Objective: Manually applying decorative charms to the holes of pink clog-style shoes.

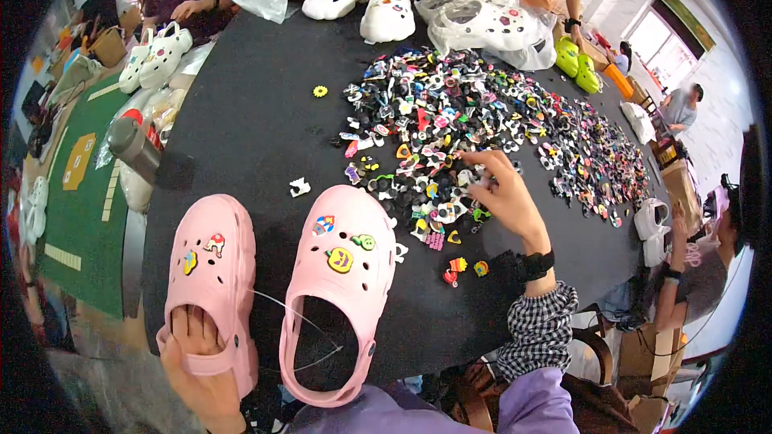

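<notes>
Two pink clogs lie on a black table (257, 120). My left hand (197, 366) grips the heel of the left pink clog (211, 273), fingers tucked inside its opening; that clog carries two small charms. The right pink clog (342, 281) stands beside it with three charms on its toe. My right hand (503, 193) reaches into the big pile of colourful shoe charms (474, 120), fingertips pinching at a small charm; whether it holds one is unclear. A few loose charms (458, 267) lie near my right wrist.
White clogs (388, 12) and clear plastic bags with more white clogs (490, 24) sit at the table's far side, where other people work. Green clogs (575, 64) lie at the far right. A grey bottle (133, 149) and a green mat (84, 193) are on the left.
</notes>
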`<action>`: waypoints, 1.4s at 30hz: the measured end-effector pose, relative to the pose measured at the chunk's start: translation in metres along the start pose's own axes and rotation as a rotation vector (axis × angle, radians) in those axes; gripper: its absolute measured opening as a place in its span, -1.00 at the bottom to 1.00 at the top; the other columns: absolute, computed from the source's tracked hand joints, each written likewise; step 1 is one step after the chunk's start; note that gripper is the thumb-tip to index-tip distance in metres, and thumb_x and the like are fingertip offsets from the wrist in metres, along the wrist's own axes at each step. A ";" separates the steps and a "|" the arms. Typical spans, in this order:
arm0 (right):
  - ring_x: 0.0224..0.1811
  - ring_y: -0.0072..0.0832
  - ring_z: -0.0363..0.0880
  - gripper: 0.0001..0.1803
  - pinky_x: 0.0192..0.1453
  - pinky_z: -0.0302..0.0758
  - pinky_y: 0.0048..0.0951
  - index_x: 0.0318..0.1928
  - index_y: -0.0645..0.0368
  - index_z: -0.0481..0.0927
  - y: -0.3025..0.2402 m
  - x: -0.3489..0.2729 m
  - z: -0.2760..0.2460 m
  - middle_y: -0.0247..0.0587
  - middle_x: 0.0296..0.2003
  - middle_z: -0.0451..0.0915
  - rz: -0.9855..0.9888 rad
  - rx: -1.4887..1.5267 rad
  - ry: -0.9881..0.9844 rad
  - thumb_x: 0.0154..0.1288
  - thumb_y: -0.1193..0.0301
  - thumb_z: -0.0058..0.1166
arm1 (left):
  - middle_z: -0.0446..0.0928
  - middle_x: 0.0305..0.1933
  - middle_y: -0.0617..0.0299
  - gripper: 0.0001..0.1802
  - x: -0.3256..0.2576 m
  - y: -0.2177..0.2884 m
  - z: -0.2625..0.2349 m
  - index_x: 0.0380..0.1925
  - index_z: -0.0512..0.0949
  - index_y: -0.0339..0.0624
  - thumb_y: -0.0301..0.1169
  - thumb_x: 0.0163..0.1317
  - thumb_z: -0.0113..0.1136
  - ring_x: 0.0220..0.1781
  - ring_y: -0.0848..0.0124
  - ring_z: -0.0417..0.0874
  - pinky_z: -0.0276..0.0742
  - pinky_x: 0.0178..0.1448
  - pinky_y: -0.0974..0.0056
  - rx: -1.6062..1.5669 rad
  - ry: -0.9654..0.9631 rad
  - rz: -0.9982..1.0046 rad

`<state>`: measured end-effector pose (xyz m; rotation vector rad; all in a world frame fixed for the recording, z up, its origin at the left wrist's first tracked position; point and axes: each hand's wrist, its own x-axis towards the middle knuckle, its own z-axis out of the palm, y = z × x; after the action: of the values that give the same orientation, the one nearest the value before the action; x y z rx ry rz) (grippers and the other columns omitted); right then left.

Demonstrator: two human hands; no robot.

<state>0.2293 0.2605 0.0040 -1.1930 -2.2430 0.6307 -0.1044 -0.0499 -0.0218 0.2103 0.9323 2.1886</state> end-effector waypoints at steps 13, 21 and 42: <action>-0.21 -0.62 0.44 -0.69 -0.19 0.41 -0.63 0.03 0.23 0.51 0.020 0.000 0.002 -0.39 -0.22 0.53 0.158 0.536 0.005 0.27 0.56 -0.03 | 0.20 0.37 -0.05 -0.28 -0.002 0.005 0.016 0.31 0.13 -0.41 -0.17 0.27 0.01 0.38 0.17 0.22 0.12 0.44 0.11 0.083 -0.061 0.011; -0.08 -0.57 0.53 -0.69 -0.01 0.51 -0.50 0.10 0.20 0.44 0.027 -0.009 -0.004 -0.29 -0.05 0.50 0.165 0.595 0.112 0.41 0.41 -0.08 | 0.20 0.36 -0.05 -0.18 -0.003 0.003 0.025 0.36 0.07 -0.38 -0.13 0.21 0.08 0.40 0.14 0.22 0.07 0.47 0.12 0.100 -0.113 -0.029; -0.44 -0.47 0.27 -0.84 -0.67 0.36 -0.43 -0.25 0.06 0.30 -0.262 -0.117 0.018 -0.24 -0.34 0.24 -0.545 1.766 0.399 0.49 0.29 -0.23 | 0.28 0.36 0.02 -0.41 0.019 -0.007 -0.019 0.28 0.27 -0.27 -0.09 0.41 -0.16 0.43 0.28 0.21 0.09 0.45 0.07 -0.214 -0.525 -0.153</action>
<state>0.1146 0.0262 0.1252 0.2066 -0.8233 1.4072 -0.1220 -0.0444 -0.0423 0.5578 0.4038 1.9309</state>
